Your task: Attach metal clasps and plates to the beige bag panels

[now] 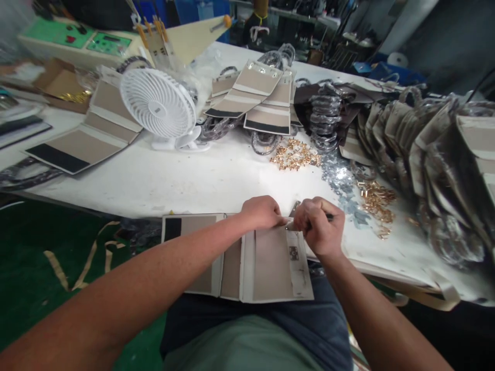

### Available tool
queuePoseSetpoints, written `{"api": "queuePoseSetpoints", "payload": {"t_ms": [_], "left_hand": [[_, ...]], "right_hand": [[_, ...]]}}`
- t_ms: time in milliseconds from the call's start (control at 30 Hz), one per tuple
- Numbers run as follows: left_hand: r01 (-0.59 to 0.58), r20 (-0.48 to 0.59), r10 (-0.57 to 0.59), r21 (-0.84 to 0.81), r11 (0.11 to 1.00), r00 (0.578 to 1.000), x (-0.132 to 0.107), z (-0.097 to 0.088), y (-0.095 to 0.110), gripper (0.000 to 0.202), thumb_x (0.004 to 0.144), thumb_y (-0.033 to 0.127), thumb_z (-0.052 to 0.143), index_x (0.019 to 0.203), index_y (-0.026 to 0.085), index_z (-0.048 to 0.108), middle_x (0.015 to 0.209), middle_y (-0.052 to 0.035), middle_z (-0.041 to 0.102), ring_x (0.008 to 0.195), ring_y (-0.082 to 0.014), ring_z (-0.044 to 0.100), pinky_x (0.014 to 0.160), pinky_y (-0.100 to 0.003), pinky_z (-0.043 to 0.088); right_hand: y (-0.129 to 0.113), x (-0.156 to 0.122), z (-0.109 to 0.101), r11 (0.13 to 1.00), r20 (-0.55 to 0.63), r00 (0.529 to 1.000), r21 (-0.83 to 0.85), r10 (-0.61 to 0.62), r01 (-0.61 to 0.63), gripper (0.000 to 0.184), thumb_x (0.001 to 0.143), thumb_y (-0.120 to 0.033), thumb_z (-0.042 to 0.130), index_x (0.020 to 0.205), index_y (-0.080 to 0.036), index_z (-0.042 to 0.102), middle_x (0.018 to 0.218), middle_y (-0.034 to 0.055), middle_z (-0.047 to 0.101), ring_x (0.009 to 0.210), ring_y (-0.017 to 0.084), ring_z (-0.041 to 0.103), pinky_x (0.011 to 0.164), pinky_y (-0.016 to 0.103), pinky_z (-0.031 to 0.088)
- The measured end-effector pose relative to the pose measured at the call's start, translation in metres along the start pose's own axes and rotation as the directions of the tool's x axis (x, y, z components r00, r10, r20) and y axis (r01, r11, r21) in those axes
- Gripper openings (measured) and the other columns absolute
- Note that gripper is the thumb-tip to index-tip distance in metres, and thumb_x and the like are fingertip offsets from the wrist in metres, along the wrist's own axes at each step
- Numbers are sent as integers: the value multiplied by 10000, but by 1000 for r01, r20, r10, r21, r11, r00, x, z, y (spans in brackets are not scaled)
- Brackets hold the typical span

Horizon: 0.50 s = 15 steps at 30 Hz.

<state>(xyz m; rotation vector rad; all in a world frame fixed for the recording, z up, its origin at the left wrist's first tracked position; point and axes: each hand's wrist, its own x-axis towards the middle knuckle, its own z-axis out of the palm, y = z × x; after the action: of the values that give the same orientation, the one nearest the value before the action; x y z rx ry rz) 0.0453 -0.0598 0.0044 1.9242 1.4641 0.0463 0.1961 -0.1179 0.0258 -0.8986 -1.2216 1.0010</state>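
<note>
Fingers were curled closed on both hands. Those of the left hand [261, 213] pressed down and pinched the top edge of a folded beige fabric panel [266, 263], while those of the right hand [319, 226] wrapped around a slim dark-handled tool [329, 217]. A small metal piece [294, 208] stood up just between the two hands, though the fingers hid how it met the panel. The panel lay open across the person's lap, with a black strip at its far left end and a small printed label on its right part, and its upper edge sat just beside the table [193, 190]. Beyond the hands, the white table held a heap of gold-coloured metal fittings [294, 154] and a second heap [377, 203] further right. Plastic-wrapped dark rings [325, 116] lay behind them, and more beige panels [259, 87] were piled among them. A long row of bagged beige panels [436, 165] ran along the right side. A white desk fan [158, 103] stood on the table near two further beige panels [83, 147], and a cardboard box [58, 82] lay at the far left.
</note>
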Motion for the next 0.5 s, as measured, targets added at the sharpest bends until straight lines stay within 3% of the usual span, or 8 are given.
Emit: {"api": "queuePoseSetpoints", "payload": {"t_ms": [100, 267, 400, 500], "left_hand": [[8, -20, -8, 3, 1000, 1000, -4, 0, 2, 251, 782, 522, 733, 756, 284, 806, 744, 2, 755, 717, -205, 676, 636, -300, 426], [15, -46, -15, -15, 1000, 999, -5, 2, 2, 245, 771, 527, 768, 793, 287, 811, 795, 2, 776, 745, -205, 687, 648, -304, 430], [3, -53, -3, -9, 1000, 999, -7, 1, 6, 264, 786, 518, 773, 773, 256, 796, 749, -2, 756, 724, -206, 690, 650, -302, 457], [-49, -192, 58, 52, 997, 980, -27, 5, 12, 268, 839, 458, 761, 995, 243, 798, 984, -41, 786, 948, -260, 719, 818, -344, 525]], "right_hand": [[5, -2, -6, 1000, -20, 1000, 2, -19, 19, 467, 950, -366, 696, 568, -246, 455, 460, -52, 439, 405, 119, 423, 417, 287, 340], [-10, 0, -15, 990, -112, 987, 60, -118, 126, 454, 951, -374, 694, 582, -251, 460, 464, -62, 421, 379, 109, 396, 398, 278, 342], [0, -5, -11, 998, -79, 995, -29, -62, 60, 472, 960, -390, 663, 565, -250, 447, 459, -51, 461, 406, 115, 428, 425, 280, 344], [9, -7, -9, 995, -33, 999, -103, -14, 11, 464, 955, -390, 658, 568, -247, 446, 451, -56, 485, 418, 116, 440, 448, 274, 353]]}}
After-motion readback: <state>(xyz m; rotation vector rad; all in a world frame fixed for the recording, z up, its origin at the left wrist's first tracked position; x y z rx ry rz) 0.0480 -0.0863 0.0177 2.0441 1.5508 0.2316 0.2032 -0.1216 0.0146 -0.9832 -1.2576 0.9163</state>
